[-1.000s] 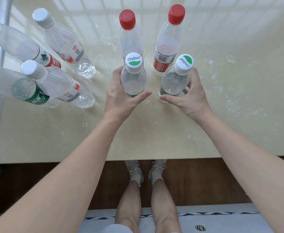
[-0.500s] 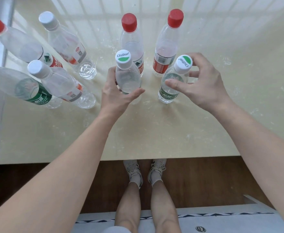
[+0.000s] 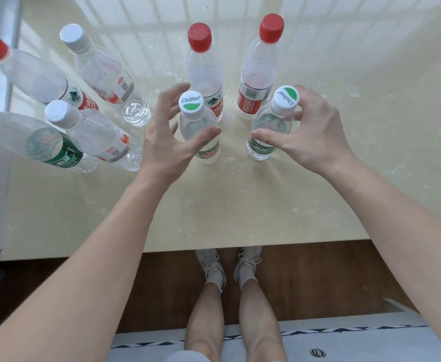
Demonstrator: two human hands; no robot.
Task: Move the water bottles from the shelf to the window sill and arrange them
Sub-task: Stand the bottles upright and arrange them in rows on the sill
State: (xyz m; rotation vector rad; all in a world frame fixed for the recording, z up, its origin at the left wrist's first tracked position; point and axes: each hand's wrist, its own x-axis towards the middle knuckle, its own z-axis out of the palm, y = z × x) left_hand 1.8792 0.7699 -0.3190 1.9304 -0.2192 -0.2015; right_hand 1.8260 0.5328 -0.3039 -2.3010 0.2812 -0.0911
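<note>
1. Water bottles (image 3: 260,71), eight in all, stand upright on the pale window sill (image 3: 240,205); places below are given from the left Cestbon bottle (image 3: 199,129), the one with a white cap marked by a green dot.
2. The left hand (image 3: 167,142) is spread around that bottle. Its fingers are straight and apart on the bottle's left and its thumb crosses in front of the body; no firm hold shows.
3. The right Cestbon bottle (image 3: 269,126) stands just right of the landmark, apart from it.
4. The right hand (image 3: 316,134) cups this second bottle. Its fingers curve behind the neck and its thumb lies by the shoulder; I cannot tell whether it grips or only hovers.
5. Directly behind the landmark is a red-capped bottle (image 3: 205,71); the one first pointed at, also red-capped, is behind and to the right.
6. To the landmark's left stand four more: a white-capped bottle (image 3: 94,131) nearest, a green-labelled bottle (image 3: 31,137) beyond it, and behind these a grey-capped bottle (image 3: 102,71) and a far red-capped bottle (image 3: 36,77).
7. In front of the landmark, past the sill's edge, the person's shoes (image 3: 211,262) stand on a wooden floor (image 3: 318,278).
</note>
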